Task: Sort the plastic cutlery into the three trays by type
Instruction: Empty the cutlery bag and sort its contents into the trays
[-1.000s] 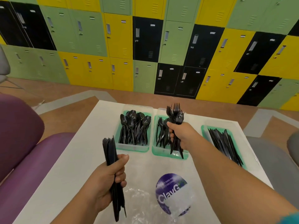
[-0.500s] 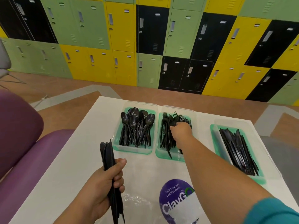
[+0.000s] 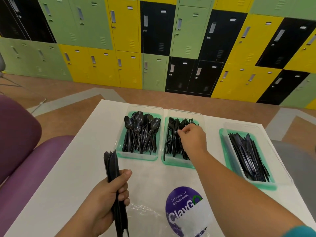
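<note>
Your left hand (image 3: 109, 199) is wrapped around a bundle of black plastic knives (image 3: 111, 161), held upright above the near left of the white surface (image 3: 77, 168). Your right hand (image 3: 193, 137) reaches into the middle clear green-bottomed tray (image 3: 177, 164), thumb and forefinger pinching the black plastic forks (image 3: 172, 134) lying there. The left tray (image 3: 136, 155) holds black plastic spoons (image 3: 140, 130); the right tray (image 3: 266, 185), set apart, holds loose black knives (image 3: 248, 156). A clear plastic bag with a purple label (image 3: 184, 211) lies nearest you.

white table (image 3: 68, 177) bears three trays (image 3: 177, 164), plastic bag (image 3: 150, 218).
</note>
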`<state>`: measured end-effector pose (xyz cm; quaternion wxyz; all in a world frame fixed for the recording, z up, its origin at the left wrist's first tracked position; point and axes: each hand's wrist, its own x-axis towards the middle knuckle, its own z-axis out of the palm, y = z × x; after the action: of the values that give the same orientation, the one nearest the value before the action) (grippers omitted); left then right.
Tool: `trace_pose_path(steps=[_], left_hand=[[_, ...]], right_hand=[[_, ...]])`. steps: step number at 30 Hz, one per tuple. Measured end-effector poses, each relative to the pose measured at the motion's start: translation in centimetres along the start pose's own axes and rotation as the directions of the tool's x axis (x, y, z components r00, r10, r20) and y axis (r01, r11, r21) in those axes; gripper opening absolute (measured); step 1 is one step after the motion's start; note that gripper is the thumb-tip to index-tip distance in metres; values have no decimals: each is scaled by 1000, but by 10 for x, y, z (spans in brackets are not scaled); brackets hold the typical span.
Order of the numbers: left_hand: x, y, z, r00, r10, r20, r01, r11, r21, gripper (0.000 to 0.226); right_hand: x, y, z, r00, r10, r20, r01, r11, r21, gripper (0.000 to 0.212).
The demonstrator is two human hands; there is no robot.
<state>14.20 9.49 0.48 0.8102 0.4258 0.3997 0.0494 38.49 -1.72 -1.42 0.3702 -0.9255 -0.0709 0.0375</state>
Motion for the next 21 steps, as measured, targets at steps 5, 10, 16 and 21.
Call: trace_pose_path(steps=[5,10,16,21], left_hand=[[1,-3,0,1000,-9,-11,9,1000,6,13],[-2,-5,2,1000,-22,5,22,1000,12,11],[0,-1,5,999,-41,10,42,999,-23,26],[5,5,24,1000,-30,0,30,992,-125,31]], right_hand=[[-21,-14,3,874,113,473,-10,977,-214,47],[-23,-23,6,837,140,528,-56,984,-172,25],[-14,-19,2,946,34,321,52,966,-255,37],[-32,-19,-13,967,-81,242,84,996,-1,29]])
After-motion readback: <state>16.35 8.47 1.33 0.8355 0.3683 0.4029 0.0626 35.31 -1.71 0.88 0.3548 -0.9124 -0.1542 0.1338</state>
